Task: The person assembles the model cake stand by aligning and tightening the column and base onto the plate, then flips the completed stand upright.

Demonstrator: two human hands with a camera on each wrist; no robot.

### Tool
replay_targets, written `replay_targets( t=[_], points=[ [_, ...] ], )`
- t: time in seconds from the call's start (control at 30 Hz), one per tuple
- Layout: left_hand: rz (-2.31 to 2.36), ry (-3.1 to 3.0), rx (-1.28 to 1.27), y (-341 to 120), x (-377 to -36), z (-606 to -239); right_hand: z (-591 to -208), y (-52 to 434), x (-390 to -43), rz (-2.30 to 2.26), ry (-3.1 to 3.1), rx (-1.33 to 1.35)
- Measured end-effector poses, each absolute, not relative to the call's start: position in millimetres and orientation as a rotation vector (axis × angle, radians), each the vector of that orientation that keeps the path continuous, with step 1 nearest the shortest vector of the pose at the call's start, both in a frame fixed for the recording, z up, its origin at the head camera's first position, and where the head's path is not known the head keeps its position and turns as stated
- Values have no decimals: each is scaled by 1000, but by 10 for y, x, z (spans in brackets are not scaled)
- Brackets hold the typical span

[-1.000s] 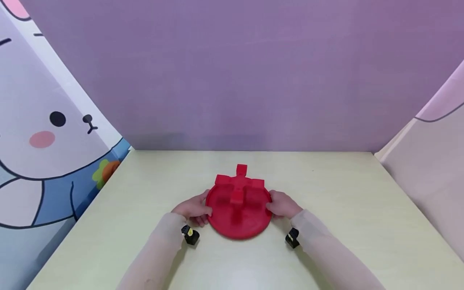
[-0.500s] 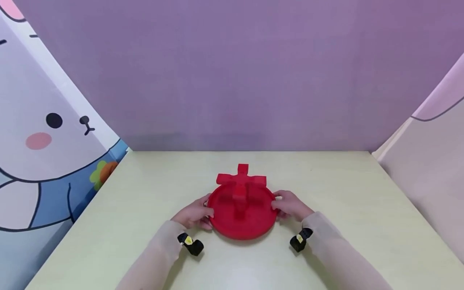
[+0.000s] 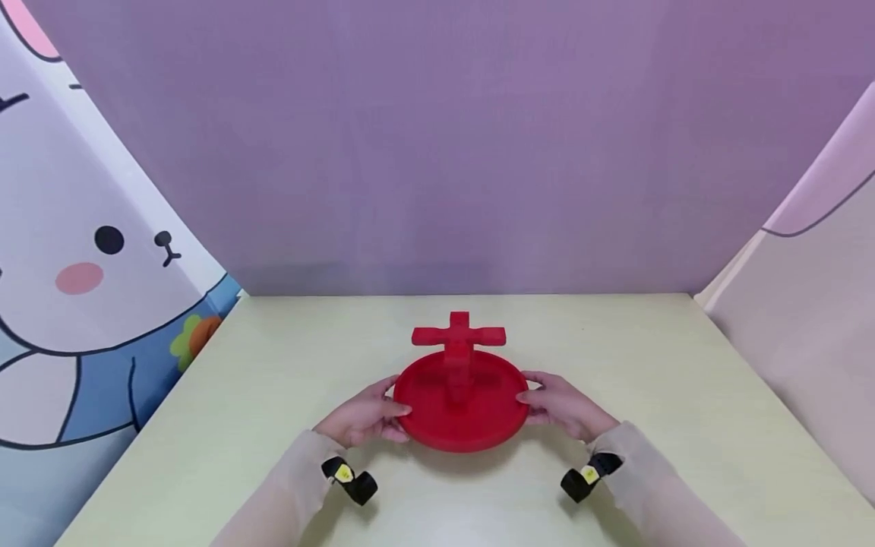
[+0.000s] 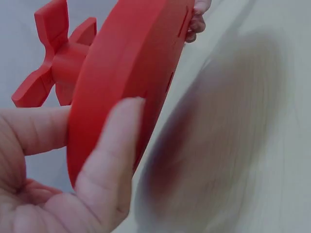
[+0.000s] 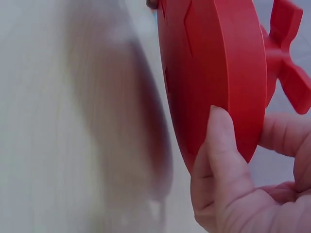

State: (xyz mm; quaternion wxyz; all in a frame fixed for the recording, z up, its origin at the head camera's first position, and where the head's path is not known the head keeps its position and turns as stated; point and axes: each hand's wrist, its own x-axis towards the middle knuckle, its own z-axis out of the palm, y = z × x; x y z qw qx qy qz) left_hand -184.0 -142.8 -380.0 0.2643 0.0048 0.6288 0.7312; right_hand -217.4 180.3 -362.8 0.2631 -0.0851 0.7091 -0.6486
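Observation:
A red round dish (image 3: 424, 418) has a post at its centre, topped by a four-armed cross (image 3: 459, 334). My left hand (image 3: 365, 414) grips its left rim, thumb on top and fingers beneath. On the opposite rim my right hand (image 3: 563, 406) holds it the same way. Both wrist views show the dish (image 4: 121, 53) raised off the table, its shadow apart from it. Slot-like marks are visible on the underside of the dish (image 5: 194, 73) in the right wrist view.
The pale table (image 3: 307, 334) lies beneath the dish. A purple panel (image 3: 465, 152) stands along its back edge. At the left is a panel with a cartoon animal (image 3: 82, 190), and a pale panel (image 3: 807, 327) borders the right side.
Both hands have raised the dish off the table and brought it slightly right. It looks larger, its cross stands higher above the rim, and the shadow below has spread. The view has tilted slightly.

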Motion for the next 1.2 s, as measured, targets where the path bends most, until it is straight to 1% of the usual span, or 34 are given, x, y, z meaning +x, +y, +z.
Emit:
replay_targets(
  t=[0.2,0.33,0.57,0.73,0.87,0.97,1.1,1.2],
  points=[
    [2058,1692,-81,-1413,-1719,-3705,-3525,1811,-2034,-1836,1834,-238],
    [2080,1668,-123,-1395,-1683,-3652,-3470,1800,-2008,-1855,1849,-220],
    [2093,1638,-48,-1418,-1602,-3539,-3379,1839,-1926,-1817,1881,-293],
    [2035,1660,20,-1448,-1615,-3477,-3327,1910,-1892,-1761,1952,-392],
    [2010,1736,-38,-1478,-1634,-3413,-3324,1912,-1840,-1656,2101,-530],
    [2000,1774,-72,-1495,-1645,-3355,-3333,1851,-1799,-1593,2268,-567],
    [1995,1776,-39,-1502,-1646,-3279,-3351,1778,-1757,-1512,2619,-625],
    [1992,1782,-7,-1502,-1637,-3232,-3380,1769,-1744,-1370,2952,-778]
  ],
)
